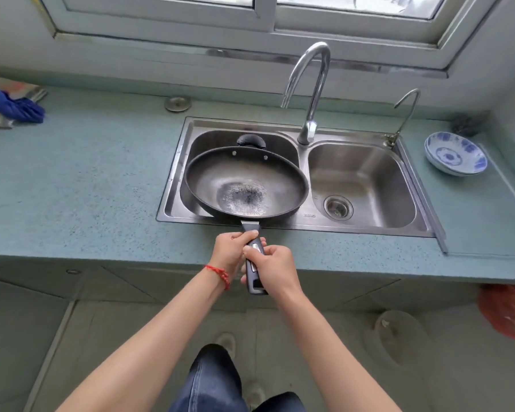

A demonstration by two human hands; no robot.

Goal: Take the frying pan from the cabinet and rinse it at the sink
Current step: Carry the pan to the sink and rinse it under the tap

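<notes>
A dark round frying pan (246, 181) with a worn, speckled centre hangs over the left basin of the steel double sink (366, 227). Its black handle points toward me over the counter edge. My left hand (231, 255), with a red string bracelet at the wrist, grips the handle near the pan. My right hand (272, 269) grips the handle just behind it. The tall curved tap (311, 93) stands behind the divider between the basins, spout toward the left basin; no water is visible.
The right basin has a round drain strainer (338, 207). A small second tap (406, 113) stands at the sink's back right. Blue-and-white bowls (455, 157) sit stacked on the counter at right. Blue cloth (15, 105) lies at far left. A red bag (507, 310) hangs below right.
</notes>
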